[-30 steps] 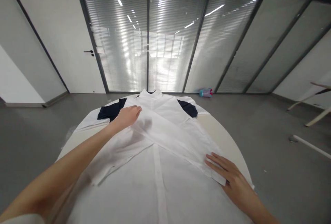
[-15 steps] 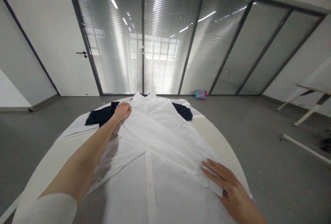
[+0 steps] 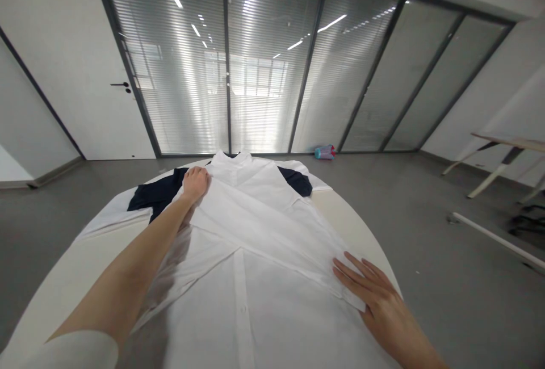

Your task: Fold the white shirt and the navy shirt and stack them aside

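Observation:
A white button-up shirt [image 3: 255,210] lies spread on a round white table [image 3: 63,267], its collar at the far side. Both sleeves are folded across its front and cross one another. At the shirt's far left shoulder, my left hand [image 3: 196,183] is closed, its fingers bent and together on the fabric; the fingertips are partly hidden. My right hand [image 3: 370,284] lies palm down on the cuff end of a sleeve at the right edge, fingers stretched and spread. Dark navy cloth [image 3: 155,192] shows beside and under the shirt on both sides.
More white cloth [image 3: 113,217] lies at the table's left edge. On the floor by the glass partition [image 3: 264,74] is a blue and red basket-like object [image 3: 325,152] on its side. A wooden-topped table [image 3: 506,141] and a white floor bar [image 3: 498,239] stand at the right.
The view has shifted slightly, so the room appears further left. My right hand's fingers have spread a little wider on the sleeve. My left hand stays at the shoulder.

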Motion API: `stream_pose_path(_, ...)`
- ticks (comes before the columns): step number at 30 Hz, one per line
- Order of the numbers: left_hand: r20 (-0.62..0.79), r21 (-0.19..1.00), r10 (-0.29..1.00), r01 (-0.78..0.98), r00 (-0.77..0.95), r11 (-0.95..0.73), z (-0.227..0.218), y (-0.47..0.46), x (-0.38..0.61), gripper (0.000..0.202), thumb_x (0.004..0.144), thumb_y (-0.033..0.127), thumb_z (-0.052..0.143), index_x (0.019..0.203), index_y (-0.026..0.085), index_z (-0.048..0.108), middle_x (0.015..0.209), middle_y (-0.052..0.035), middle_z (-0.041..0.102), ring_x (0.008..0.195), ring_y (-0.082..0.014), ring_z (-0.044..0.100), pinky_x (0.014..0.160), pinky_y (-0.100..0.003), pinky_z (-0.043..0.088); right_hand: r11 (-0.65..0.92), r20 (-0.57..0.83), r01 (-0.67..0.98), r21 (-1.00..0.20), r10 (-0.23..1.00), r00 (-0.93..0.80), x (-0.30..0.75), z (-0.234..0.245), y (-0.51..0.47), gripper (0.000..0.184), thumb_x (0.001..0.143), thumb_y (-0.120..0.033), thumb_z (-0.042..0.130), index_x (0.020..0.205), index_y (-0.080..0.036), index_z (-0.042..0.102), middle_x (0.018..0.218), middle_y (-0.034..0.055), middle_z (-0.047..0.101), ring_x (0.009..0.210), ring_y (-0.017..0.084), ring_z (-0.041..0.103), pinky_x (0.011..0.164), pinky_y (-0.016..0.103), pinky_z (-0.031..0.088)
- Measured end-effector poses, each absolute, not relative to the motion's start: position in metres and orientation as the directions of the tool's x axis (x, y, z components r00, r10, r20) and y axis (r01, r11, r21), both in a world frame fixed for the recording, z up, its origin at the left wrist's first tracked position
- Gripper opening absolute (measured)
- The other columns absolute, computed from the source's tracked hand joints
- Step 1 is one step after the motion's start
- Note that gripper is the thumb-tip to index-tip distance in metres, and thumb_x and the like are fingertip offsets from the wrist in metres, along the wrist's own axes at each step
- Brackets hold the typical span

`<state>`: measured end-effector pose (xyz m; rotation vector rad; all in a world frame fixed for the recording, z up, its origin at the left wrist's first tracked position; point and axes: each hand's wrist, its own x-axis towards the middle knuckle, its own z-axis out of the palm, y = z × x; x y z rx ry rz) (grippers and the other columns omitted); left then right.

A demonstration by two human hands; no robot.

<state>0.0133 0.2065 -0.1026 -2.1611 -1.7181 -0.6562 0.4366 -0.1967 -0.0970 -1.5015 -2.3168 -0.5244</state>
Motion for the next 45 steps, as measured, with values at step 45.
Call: stream_pose_path(45, 0.313, -0.079, 0.809, 0.862, 0.498, -0.500, -0.080, 0.072, -0.078, 0.051, 0.084, 0.010, 0.046, 0.126, 0.030, 0.066, 0.139, -0.0047, 0.061, 0.128, -0.0299, 0.056, 0.100, -0.045, 0.046, 0.311, 0.550, 0.943, 0.114, 0.771, -0.321, 0.403, -0.066, -0.232, 0.029, 0.094, -0.014, 0.050, 0.109, -0.023, 0.074, 0.097, 0.0062, 0.072, 0.093, 0.021, 0.065, 0.089, 0.039, 0.049)
